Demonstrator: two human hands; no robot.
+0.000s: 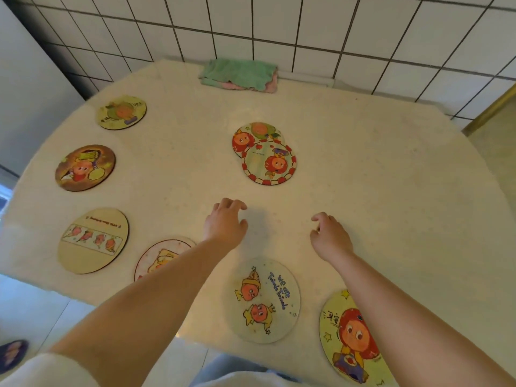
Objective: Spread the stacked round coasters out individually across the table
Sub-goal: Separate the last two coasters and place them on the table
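Round cartoon coasters lie on a pale table (pixel 377 177). Two still overlap in the middle: a red-rimmed coaster (pixel 269 163) rests partly on another coaster (pixel 252 134). Single coasters lie along the left: a green one (pixel 121 112), a brown one (pixel 85 167), a tan one (pixel 93 241). My left forearm partly hides a pale coaster (pixel 156 256). Near the front edge lie a "Twinkle" coaster (pixel 262 300) and a yellow coaster (pixel 349 339), the latter partly under my right arm. My left hand (pixel 226 222) and right hand (pixel 329 236) hover over the table below the overlapping pair, fingers curled loosely, holding nothing.
A folded green and pink cloth (pixel 240 75) lies at the table's far edge against the white tiled wall (pixel 307 29). The table's front edge runs close to my body, with tiled floor (pixel 33 303) below on the left and a slipper (pixel 12 353) there.
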